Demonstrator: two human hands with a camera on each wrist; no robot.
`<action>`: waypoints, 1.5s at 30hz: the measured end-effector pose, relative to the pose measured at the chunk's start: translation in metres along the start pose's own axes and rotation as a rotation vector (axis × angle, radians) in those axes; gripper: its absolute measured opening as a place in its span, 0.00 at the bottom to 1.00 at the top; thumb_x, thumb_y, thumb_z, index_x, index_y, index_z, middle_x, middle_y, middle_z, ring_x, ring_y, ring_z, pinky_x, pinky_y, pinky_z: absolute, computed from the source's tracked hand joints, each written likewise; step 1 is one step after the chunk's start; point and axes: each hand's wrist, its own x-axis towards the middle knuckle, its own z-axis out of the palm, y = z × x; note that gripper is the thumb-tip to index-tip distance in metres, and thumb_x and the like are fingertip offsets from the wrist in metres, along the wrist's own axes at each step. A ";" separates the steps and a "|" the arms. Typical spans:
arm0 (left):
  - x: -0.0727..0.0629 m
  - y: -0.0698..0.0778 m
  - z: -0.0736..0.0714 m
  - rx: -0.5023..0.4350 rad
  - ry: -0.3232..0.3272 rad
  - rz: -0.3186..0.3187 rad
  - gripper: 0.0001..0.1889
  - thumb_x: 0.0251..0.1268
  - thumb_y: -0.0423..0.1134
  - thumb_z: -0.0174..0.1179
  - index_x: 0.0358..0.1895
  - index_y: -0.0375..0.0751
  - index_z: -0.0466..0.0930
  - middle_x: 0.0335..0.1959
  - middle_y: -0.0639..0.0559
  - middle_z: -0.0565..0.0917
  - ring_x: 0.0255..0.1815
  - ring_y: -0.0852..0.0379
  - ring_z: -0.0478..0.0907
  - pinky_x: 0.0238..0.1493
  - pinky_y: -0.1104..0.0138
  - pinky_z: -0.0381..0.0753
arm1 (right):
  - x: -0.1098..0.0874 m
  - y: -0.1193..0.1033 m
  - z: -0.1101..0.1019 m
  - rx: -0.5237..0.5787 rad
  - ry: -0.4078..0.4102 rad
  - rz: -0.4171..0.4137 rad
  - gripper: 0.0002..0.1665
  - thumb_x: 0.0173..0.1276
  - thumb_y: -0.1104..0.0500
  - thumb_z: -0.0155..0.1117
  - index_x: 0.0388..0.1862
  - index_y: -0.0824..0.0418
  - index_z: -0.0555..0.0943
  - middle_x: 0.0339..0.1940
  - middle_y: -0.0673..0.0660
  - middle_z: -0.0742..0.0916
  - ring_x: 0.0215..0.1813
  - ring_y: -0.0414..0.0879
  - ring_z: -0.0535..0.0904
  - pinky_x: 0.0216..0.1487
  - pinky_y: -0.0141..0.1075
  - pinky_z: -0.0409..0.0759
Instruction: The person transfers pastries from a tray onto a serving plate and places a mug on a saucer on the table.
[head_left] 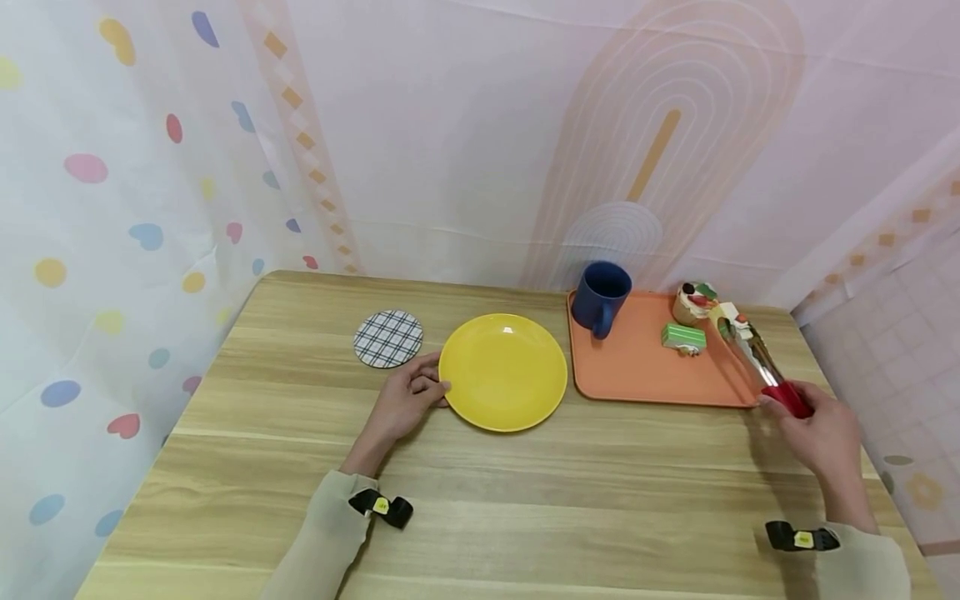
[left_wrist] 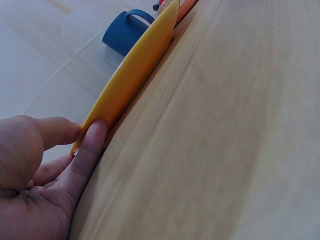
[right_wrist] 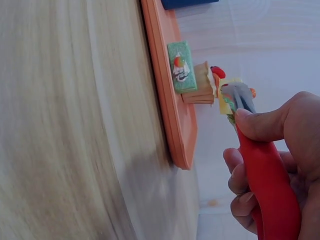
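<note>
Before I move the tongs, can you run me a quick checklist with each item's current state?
1. Plate steadied: ok. The left hand pinches the left rim of the yellow plate.
2. Tongs in hand: ok. The right hand grips the red-handled tongs.
3. Cake between the tong tips: ok. They hold the pale yellow cake; firmness doesn't show.
4. Cake over the plate: not ok. It is over the right part of the orange tray.
5. Cake clear of the cupcake: cannot tell.
6. Blue mug upright: ok.
</note>
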 end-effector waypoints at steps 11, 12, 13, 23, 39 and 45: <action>-0.001 0.004 0.000 0.003 -0.002 -0.001 0.29 0.72 0.30 0.63 0.74 0.39 0.69 0.50 0.37 0.81 0.38 0.60 0.84 0.43 0.66 0.93 | -0.005 -0.013 0.003 -0.004 0.058 -0.061 0.33 0.73 0.49 0.66 0.61 0.77 0.77 0.51 0.79 0.83 0.44 0.68 0.79 0.31 0.34 0.71; -0.002 0.004 0.000 0.003 -0.001 -0.001 0.29 0.72 0.30 0.63 0.74 0.39 0.69 0.50 0.37 0.81 0.38 0.60 0.84 0.43 0.66 0.93 | -0.005 -0.014 0.003 -0.002 0.059 -0.064 0.33 0.73 0.49 0.66 0.61 0.76 0.77 0.51 0.79 0.83 0.43 0.67 0.79 0.31 0.34 0.71; -0.002 0.004 0.000 0.005 -0.002 -0.002 0.29 0.72 0.30 0.63 0.74 0.39 0.69 0.50 0.37 0.81 0.38 0.60 0.84 0.43 0.66 0.93 | -0.006 -0.016 0.003 0.001 0.060 -0.067 0.33 0.73 0.49 0.66 0.61 0.76 0.77 0.51 0.79 0.84 0.43 0.67 0.79 0.31 0.33 0.70; -0.001 0.004 0.000 -0.011 -0.008 -0.004 0.28 0.72 0.29 0.62 0.74 0.39 0.69 0.51 0.37 0.80 0.38 0.61 0.84 0.43 0.67 0.93 | -0.010 -0.030 0.010 0.020 0.043 -0.089 0.32 0.73 0.49 0.66 0.61 0.74 0.77 0.49 0.78 0.84 0.41 0.63 0.78 0.30 0.33 0.69; -0.001 0.002 0.000 0.009 0.000 -0.001 0.28 0.72 0.30 0.62 0.74 0.38 0.69 0.50 0.37 0.80 0.38 0.61 0.83 0.43 0.67 0.93 | -0.013 -0.050 0.017 0.047 0.048 -0.142 0.30 0.72 0.49 0.68 0.62 0.71 0.79 0.48 0.77 0.85 0.40 0.62 0.78 0.30 0.34 0.68; 0.000 0.001 -0.001 0.024 0.002 0.012 0.28 0.72 0.31 0.63 0.73 0.38 0.69 0.50 0.37 0.81 0.37 0.60 0.83 0.42 0.67 0.93 | -0.014 -0.058 0.018 0.060 0.059 -0.164 0.29 0.72 0.50 0.68 0.61 0.70 0.79 0.47 0.75 0.86 0.39 0.60 0.78 0.29 0.32 0.69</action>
